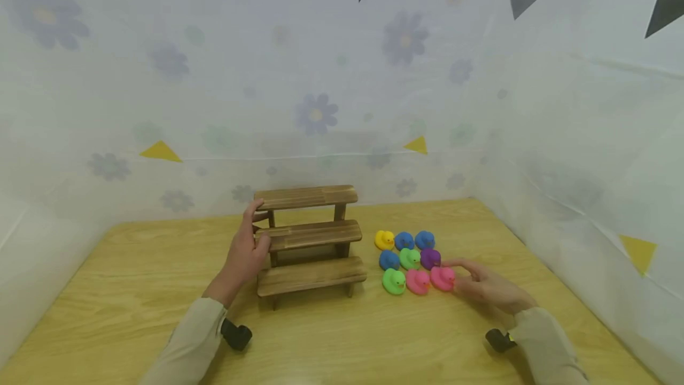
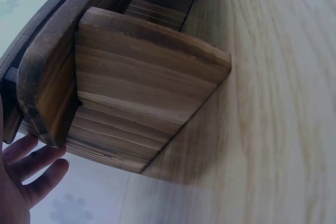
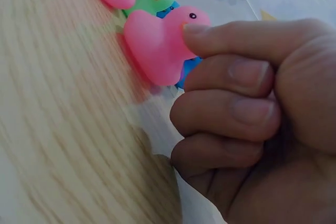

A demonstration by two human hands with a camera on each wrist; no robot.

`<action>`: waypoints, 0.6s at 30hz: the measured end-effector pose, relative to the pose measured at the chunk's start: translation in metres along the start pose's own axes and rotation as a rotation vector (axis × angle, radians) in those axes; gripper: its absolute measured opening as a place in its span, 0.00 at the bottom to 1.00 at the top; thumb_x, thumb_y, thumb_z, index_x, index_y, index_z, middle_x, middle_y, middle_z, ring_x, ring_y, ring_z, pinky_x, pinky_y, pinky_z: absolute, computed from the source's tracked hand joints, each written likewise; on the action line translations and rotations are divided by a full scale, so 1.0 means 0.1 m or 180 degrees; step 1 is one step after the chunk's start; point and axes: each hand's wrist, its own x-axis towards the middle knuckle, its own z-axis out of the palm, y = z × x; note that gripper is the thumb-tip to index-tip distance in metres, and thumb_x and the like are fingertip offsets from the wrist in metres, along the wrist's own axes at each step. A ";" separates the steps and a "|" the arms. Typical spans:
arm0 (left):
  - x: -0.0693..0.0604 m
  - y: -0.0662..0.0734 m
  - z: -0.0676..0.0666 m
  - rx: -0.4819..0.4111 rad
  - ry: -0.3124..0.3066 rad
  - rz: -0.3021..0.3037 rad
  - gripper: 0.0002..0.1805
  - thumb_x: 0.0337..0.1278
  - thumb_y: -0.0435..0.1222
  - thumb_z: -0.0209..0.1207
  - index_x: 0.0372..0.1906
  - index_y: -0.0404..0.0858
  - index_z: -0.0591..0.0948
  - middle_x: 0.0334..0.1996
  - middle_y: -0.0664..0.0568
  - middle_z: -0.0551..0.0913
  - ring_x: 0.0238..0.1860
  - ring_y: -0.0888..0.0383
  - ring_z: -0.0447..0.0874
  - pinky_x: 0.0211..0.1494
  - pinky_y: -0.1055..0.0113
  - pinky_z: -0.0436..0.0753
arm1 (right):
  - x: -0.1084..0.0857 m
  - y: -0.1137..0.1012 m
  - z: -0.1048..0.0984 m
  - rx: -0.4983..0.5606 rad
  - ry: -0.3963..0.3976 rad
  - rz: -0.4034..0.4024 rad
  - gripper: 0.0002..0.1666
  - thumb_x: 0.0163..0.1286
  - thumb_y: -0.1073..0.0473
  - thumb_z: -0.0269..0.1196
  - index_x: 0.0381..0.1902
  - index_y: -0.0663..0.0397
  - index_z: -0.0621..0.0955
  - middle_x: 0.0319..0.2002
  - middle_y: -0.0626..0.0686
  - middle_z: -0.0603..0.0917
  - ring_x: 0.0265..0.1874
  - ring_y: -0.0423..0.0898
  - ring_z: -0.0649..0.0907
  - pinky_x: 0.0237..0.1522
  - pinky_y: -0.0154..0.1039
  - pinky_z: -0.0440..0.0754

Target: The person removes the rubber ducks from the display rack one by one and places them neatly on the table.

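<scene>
My left hand (image 1: 244, 257) rests against the left end of a three-tier wooden stand (image 1: 312, 235). Its thumb lies by the middle tier and a finger reaches up to the top one. In the left wrist view the loosely extended fingers (image 2: 39, 169) touch a plank's edge. Over on the right, my right hand (image 1: 494, 286) pinches a pink rubber duck (image 1: 442, 278) at the front right corner of a duck group. The right wrist view shows the thumb at its beak and several fingers curled; the index fingertip is hidden there.
The other rubber ducks stand in rows on the wooden table (image 1: 320, 343): yellow (image 1: 384, 240), blue (image 1: 389, 260), green (image 1: 394, 281), purple (image 1: 430, 258) and another pink one (image 1: 418, 282). White flowered sheeting (image 1: 240, 76) walls the back and sides.
</scene>
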 end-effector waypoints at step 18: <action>-0.06 -0.09 -0.14 0.0103 -0.0149 -0.0263 0.37 0.72 0.36 0.43 0.77 0.57 0.40 0.71 0.39 0.60 0.45 0.44 0.78 0.27 0.60 0.73 | 0.24 -0.43 0.09 -0.0007 0.0433 0.0108 0.29 0.76 0.55 0.50 0.71 0.57 0.59 0.17 0.43 0.60 0.15 0.40 0.60 0.21 0.38 0.64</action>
